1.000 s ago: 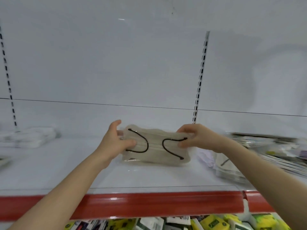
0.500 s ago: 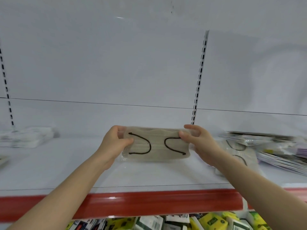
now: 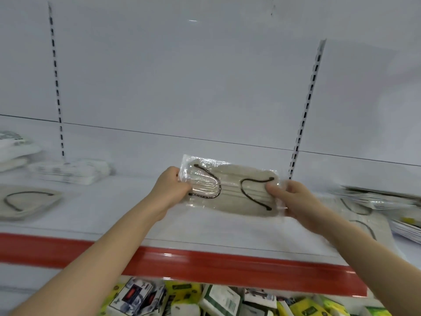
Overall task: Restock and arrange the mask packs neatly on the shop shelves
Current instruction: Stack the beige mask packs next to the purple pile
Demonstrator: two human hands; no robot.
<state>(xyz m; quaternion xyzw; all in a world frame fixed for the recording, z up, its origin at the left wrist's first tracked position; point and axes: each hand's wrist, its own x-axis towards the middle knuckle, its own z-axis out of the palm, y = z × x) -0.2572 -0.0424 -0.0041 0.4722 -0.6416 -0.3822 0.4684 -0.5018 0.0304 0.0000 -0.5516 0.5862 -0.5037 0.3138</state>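
Note:
A clear plastic mask pack [image 3: 230, 190] with a beige mask and dark ear loops is held flat-on above the white shelf [image 3: 118, 215]. My left hand [image 3: 170, 190] pinches its left end and my right hand [image 3: 293, 201] grips its right end. The pack is tilted slightly, lower at the right. Another beige mask pack [image 3: 25, 201] lies on the shelf at the far left. More mask packs [image 3: 362, 215] lie flat under my right forearm at the right.
White packs [image 3: 75, 171] are stacked at the back left of the shelf. A pile of flat packets [image 3: 387, 201] sits at the right. A red price strip [image 3: 205, 263] runs along the shelf's front edge, with boxed goods [image 3: 177, 297] on the shelf below. Slotted uprights [image 3: 305, 110] rise behind.
The view has swung left, so the pack and both hands now sit right of centre. The pack is raised a little and tilted, and the far-left mask pack has come into view.

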